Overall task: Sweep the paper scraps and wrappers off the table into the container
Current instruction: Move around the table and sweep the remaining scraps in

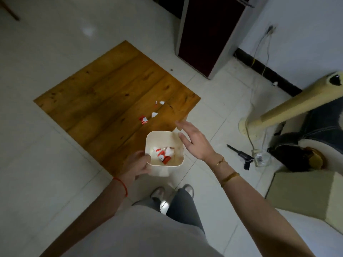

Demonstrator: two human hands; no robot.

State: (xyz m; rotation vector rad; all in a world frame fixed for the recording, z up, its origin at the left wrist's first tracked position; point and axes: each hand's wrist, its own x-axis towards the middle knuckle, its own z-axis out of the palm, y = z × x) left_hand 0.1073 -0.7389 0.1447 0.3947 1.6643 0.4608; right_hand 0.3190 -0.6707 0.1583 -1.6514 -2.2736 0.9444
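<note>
A cream square container (179,160) is held against the near corner of the wooden table (104,93), with my left hand (136,165) gripping its left rim. Several red-and-white wrappers and paper scraps (164,154) lie inside it. My right hand (194,140) hovers open, fingers spread, just above the container's right rim near the table edge. On the table a red-and-white wrapper (143,119) and white paper scraps (154,114) (161,102) lie a little beyond the container.
White tiled floor surrounds the low table. A dark red cabinet (207,34) stands behind it. To the right are a fan base with cords (248,127), a power strip (259,156), a black tool (239,154) and a chair with dark clothing (319,127). My feet (172,191) stand below the container.
</note>
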